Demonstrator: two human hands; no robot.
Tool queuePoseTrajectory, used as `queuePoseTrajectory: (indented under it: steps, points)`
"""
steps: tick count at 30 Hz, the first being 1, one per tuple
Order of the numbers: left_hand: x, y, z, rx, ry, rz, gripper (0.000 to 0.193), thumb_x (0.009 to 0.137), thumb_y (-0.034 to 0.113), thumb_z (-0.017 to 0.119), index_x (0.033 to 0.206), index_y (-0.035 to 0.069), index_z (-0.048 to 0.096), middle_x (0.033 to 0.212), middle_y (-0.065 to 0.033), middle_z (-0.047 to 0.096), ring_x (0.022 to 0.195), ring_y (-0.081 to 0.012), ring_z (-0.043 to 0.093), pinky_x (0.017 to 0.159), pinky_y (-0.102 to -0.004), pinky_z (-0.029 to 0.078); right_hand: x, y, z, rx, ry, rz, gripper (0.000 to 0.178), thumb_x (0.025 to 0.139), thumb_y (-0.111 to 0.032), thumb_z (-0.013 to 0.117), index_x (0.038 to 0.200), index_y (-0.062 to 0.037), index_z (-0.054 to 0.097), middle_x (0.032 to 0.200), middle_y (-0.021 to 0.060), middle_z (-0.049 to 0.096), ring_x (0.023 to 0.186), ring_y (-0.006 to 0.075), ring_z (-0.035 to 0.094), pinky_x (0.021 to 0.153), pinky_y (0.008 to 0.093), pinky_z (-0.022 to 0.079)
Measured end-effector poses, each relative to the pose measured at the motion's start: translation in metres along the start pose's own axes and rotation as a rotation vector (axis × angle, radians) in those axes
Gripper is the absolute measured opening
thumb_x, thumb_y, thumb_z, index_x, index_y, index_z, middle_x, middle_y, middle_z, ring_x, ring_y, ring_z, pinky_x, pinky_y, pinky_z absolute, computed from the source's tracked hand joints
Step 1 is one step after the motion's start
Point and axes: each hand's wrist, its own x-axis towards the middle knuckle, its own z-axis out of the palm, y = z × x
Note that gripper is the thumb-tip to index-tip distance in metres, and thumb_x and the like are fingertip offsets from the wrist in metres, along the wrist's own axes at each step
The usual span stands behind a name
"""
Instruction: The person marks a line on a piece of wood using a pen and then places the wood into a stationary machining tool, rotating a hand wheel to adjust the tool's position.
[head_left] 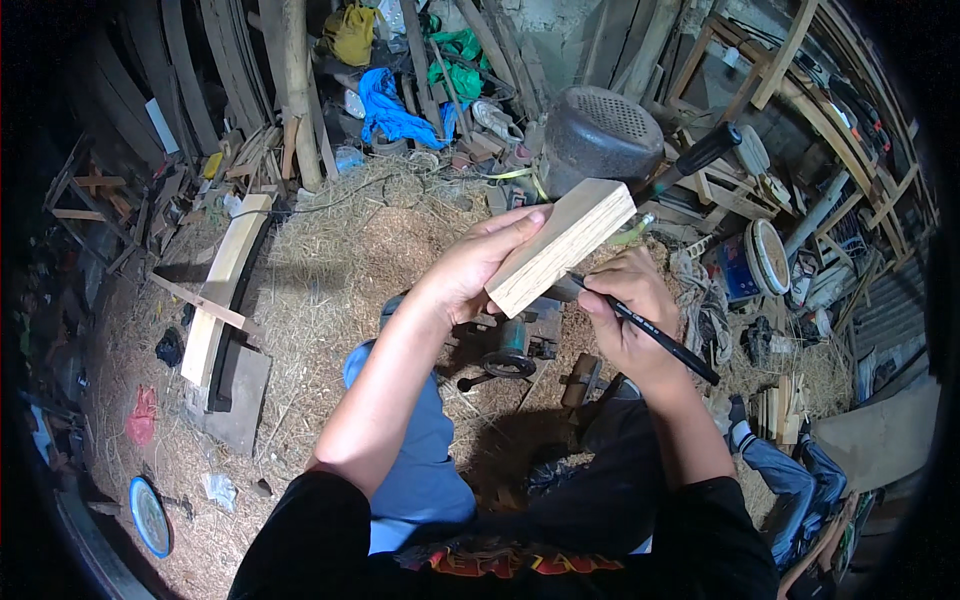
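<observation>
**Wood block held up for marking**

Above your knees and the sawdust-strewn floor (330,250), you have the whole job in the air. Around you lie a pale plank (222,285) to your left, a dark ribbed motor housing (600,135) beyond your hands, a blue-and-white bucket (752,262) to the right, and a small power tool (510,345) on the ground just below the block.

Your left hand (470,270) is closed on the wood block (562,245), thumb along the upper face and fingers wrapped beneath, gripping it at its near left end. By the look of it the block is stiff, dry and light enough for one hand; its cut faces are rough rather than slippery, so a firm pinch near the middle should keep it from pivoting under pen pressure. Corners may splinter, so keep your fingertips off the end grain.

Your right hand (630,320) is curled tight around a black pen (655,335), its tip touching the block's lower edge.
</observation>
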Motion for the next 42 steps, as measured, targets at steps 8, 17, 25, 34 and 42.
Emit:
queuePoseTrajectory:
  steps: [8, 17, 25, 34, 42]
  points:
    - [0.001, -0.002, -0.001, 0.006, 0.005, -0.005, 0.057, 0.105, 0.039, 0.058, 0.147, 0.001, 0.05, 0.128, -0.0138, 0.067, 0.11, -0.0164, 0.068, 0.09, -0.03, 0.057, 0.001, 0.001, 0.002, 0.004, -0.008, -0.021, 0.024, 0.085, -0.012, 0.08, 0.098, -0.008, 0.061, 0.09, 0.0104, 0.07, 0.078, 0.0298, 0.063, 0.073, 0.0409, 0.045]
    - [-0.001, -0.001, -0.001, -0.003, -0.005, -0.002, 0.056, 0.104, 0.039, 0.059, 0.146, 0.002, 0.052, 0.127, -0.0136, 0.067, 0.109, -0.0162, 0.068, 0.09, -0.0289, 0.057, 0.003, 0.014, -0.005, -0.064, 0.106, 0.054, 0.016, 0.088, -0.008, 0.077, 0.095, -0.006, 0.063, 0.089, 0.011, 0.07, 0.079, 0.0262, 0.064, 0.072, 0.0396, 0.046]
    - [-0.004, 0.0, 0.0, -0.016, 0.028, 0.01, 0.057, 0.103, 0.04, 0.06, 0.146, 0.003, 0.053, 0.126, -0.0117, 0.068, 0.105, -0.0142, 0.069, 0.085, -0.0271, 0.058, 0.002, 0.01, -0.001, -0.053, 0.007, -0.073, 0.018, 0.086, -0.011, 0.079, 0.095, -0.0053, 0.065, 0.084, 0.0108, 0.07, 0.075, 0.0258, 0.065, 0.072, 0.0392, 0.047]
    - [-0.002, 0.002, 0.004, -0.016, -0.023, 0.023, 0.06, 0.102, 0.043, 0.061, 0.146, 0.003, 0.053, 0.125, -0.0117, 0.069, 0.104, -0.0146, 0.07, 0.085, -0.0274, 0.058, -0.001, 0.013, -0.006, -0.02, 0.123, -0.012, 0.016, 0.092, -0.015, 0.076, 0.098, -0.0068, 0.064, 0.084, 0.0084, 0.068, 0.073, 0.0249, 0.063, 0.072, 0.0376, 0.047]
    - [0.0, 0.002, 0.002, -0.011, -0.037, -0.01, 0.061, 0.102, 0.042, 0.061, 0.146, 0.001, 0.051, 0.128, -0.0141, 0.067, 0.109, -0.0171, 0.068, 0.09, -0.0296, 0.057, 0.005, 0.012, 0.001, -0.032, 0.105, 0.02, 0.016, 0.087, -0.011, 0.078, 0.093, -0.0076, 0.063, 0.083, 0.0084, 0.07, 0.07, 0.0249, 0.062, 0.072, 0.0371, 0.044]
